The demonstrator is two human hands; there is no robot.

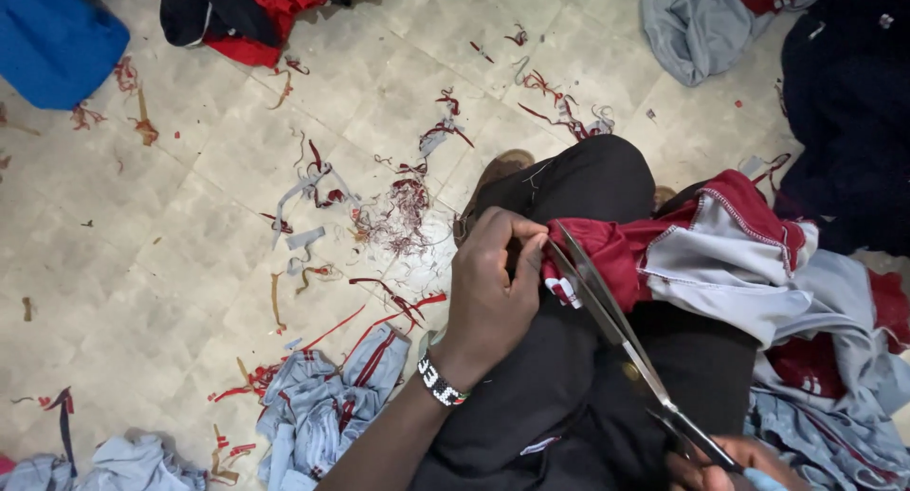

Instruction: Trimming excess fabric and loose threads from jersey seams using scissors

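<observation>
- Left hand (493,297) fingers (517,240) pinch the edge of the red and grey garment (701,254), seemingly pulling it taut for cutting.
- Right hand (735,463), low at frame edge, fingers closed around the scissors (616,330) handles.
- Blades open, tips at the red edge just beside the left fingers.
- Garment lies over the black-trousered knee (588,183), to the right of the pinch.
- Thread scraps (403,211) and cloth pieces (327,406) litter the tiled floor (142,263).

A pale tiled floor (190,169) carries everything; red and grey fabric scraps (398,207) litter its middle; left of them lies a blue cloth (52,36); below them, a grey-red garment (327,401).
</observation>
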